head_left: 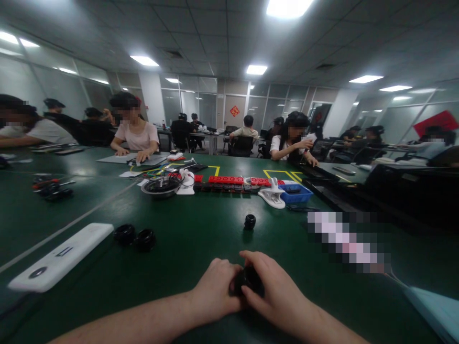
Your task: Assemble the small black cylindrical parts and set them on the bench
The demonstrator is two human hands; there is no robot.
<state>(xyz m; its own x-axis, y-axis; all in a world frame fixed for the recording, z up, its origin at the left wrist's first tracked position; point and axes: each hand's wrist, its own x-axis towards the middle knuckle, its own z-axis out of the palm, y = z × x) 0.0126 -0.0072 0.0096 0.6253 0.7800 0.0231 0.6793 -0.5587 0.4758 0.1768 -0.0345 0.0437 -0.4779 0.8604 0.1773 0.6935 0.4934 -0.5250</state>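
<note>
Near the front of the green table, my left hand (217,286) and my right hand (274,289) meet around a dark, rounded black piece (249,282). The left fingers are curled against its left side. On the other side, my right thumb and fingers curve around it. Much of the piece is covered by the hands, and its exact kind cannot be made out. Beyond them stands a small black round piece (250,221). Two larger black ring-like pieces (124,234) lie side by side to the left, untouched.
A long white device (64,258) lies at left. Farther back are a red socket strip (225,179), a white clamp (273,195), a blue tray (296,193) and a dark coil (161,186). Black tools (52,186) lie far left. Co-workers (134,126) sit across the table.
</note>
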